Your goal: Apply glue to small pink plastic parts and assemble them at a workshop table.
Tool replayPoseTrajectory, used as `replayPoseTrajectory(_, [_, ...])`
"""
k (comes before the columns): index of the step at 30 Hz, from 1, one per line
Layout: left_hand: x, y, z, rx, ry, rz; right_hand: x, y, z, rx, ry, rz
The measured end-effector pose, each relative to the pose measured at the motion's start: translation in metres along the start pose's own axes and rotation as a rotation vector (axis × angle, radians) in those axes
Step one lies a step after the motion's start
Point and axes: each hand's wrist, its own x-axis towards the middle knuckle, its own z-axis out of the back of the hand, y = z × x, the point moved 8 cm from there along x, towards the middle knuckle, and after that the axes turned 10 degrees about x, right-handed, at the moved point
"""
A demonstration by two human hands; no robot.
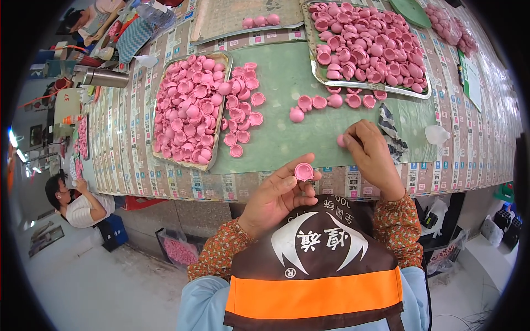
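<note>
Close to the table's front edge, my left hand pinches a small pink cup-shaped piece, its hollow side facing up. To the right, my right hand has its fingers closed on a rounded pink piece, just above the green mat. A tray heaped with pink pieces stands at the left, with loose ones spilling along its right side. Farther back on the right is a second metal tray, also piled full. A short row of loose pink pieces lies in front of it.
A crumpled black-and-white cloth and a small translucent bottle lie right of my right hand. A third tray holds several pieces at the back. A steel flask is at the far left. Another person sits beyond the table's left end.
</note>
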Motion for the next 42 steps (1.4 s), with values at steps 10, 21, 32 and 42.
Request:
replayPoseTrajectory(10, [-0.001, 0.008, -0.002, -0.021, 0.005, 0.064, -0.006, -0.008, 0.013, -0.147, -0.14, -0.034])
replayPoseTrajectory(21, [-0.003, 0.011, 0.003, 0.046, -0.026, 0.052, -0.017, 0.008, 0.005, -0.239, -0.109, 0.053])
replayPoseTrajectory(32, [-0.002, 0.015, 0.001, 0.066, -0.038, 0.085, -0.019, 0.001, 0.005, -0.264, -0.12, 0.034])
replayPoseTrajectory(42, [0.004, 0.013, -0.002, 0.163, -0.068, 0.05, -0.022, 0.002, 0.006, -0.315, -0.17, 0.064])
